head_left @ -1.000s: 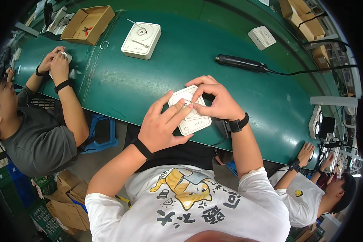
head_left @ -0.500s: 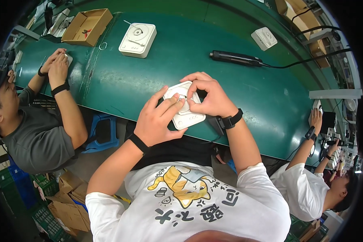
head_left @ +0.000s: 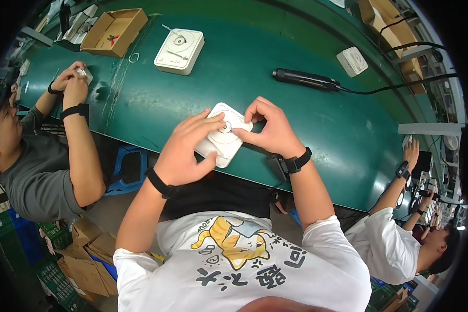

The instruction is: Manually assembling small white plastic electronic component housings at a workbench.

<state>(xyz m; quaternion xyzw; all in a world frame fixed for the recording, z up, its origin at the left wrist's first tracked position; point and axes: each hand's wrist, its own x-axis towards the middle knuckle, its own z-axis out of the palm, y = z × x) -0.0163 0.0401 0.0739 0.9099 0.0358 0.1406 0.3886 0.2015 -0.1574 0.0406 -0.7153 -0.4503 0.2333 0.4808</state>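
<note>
A white, square device shaped like a small record player (head_left: 224, 151) is between my hands at the near side of the green table. My left hand (head_left: 184, 148) holds it from the left: its long fingers lie across the face near the round disc, and its thumb rests on the near-left part. My right hand (head_left: 270, 127) grips the right edge, with thumb and index finger near the disc. Whether a small part is pinched there cannot be made out. Both wrists wear black bands.
Another white record-player-shaped device (head_left: 179, 52) lies farther back. At the back right stands a similar white device (head_left: 352, 61) near a corded black electric screwdriver (head_left: 307, 78). A cardboard box (head_left: 114, 32) holds red pliers (head_left: 113, 39). Co-workers sit left (head_left: 36, 171) and right (head_left: 395, 244).
The device has shifted slightly left and turned in my hands. My left hand has moved left, its thumb now on the device's near-left part; my right fingers have spread toward the right edge.
</note>
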